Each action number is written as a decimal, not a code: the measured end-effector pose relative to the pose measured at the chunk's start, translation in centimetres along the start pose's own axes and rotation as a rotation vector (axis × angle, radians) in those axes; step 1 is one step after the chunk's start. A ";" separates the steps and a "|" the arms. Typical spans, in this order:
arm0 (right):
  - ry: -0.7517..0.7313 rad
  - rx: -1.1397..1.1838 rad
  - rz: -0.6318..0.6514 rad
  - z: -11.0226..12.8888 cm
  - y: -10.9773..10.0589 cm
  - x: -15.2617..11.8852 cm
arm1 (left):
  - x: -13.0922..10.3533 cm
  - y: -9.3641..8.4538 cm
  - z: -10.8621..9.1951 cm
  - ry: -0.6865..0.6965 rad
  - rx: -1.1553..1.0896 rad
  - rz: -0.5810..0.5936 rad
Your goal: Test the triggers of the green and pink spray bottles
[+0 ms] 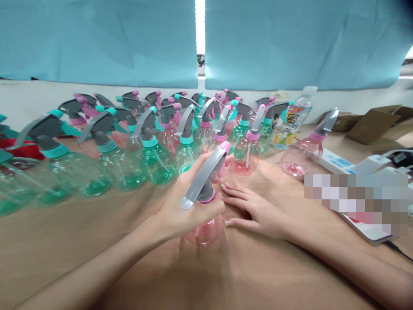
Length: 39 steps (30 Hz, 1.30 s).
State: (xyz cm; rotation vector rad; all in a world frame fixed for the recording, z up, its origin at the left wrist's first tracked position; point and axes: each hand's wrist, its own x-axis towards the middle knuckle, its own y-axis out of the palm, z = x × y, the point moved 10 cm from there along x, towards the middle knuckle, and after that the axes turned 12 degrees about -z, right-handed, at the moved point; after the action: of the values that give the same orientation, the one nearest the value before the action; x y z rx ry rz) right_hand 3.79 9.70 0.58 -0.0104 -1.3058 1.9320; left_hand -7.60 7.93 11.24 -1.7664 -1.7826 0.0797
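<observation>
**A:** At the table's middle, just in front of the crowd of bottles, where does the pink one sit against my hands?

**B:** The pink spray bottle (206, 226) stands on the brown table (97, 241), right under your left hand (183, 211). That hand is wrapped over the grey trigger head (203, 178) and neck from the left, fingers clenched around it.

**A:** And my right hand (258, 211)?

**B:** Lying flat and unclenched on the table, grasping nothing, fingertips just beside the bottle's collar on its right. So the left has the bottle; the right is near but apart from it, or barely touching. I cannot tell which.

**A:** Which way does it run?

**B:** Body upright, a little tilted. The trigger lever's long axis slants from low near you up and away to the right, ending in a pink nozzle by your left fingertips.

**A:** How does it look?

**B:** Clear pink plastic, round belly, pink collar, seemingly empty. Behind it stand the green bottles (155, 161) and pink ones, with a labelled drink bottle (292, 122) further right.
</observation>
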 end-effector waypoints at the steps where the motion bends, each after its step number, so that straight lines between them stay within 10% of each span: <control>1: 0.000 0.002 -0.001 0.0 0.0 0.0 | 0.0 0.0 0.0 -0.001 -0.013 0.002; 39: -0.024 -0.021 0.013 0.0 0.2 0.0 | 0.3 -0.3 -1.6 0.069 0.060 0.000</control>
State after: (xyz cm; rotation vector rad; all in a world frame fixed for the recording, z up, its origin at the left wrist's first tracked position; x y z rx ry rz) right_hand 3.67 9.66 0.40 -0.0055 -1.3450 1.9347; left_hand -7.09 7.59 12.73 -1.7067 -1.7139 0.0713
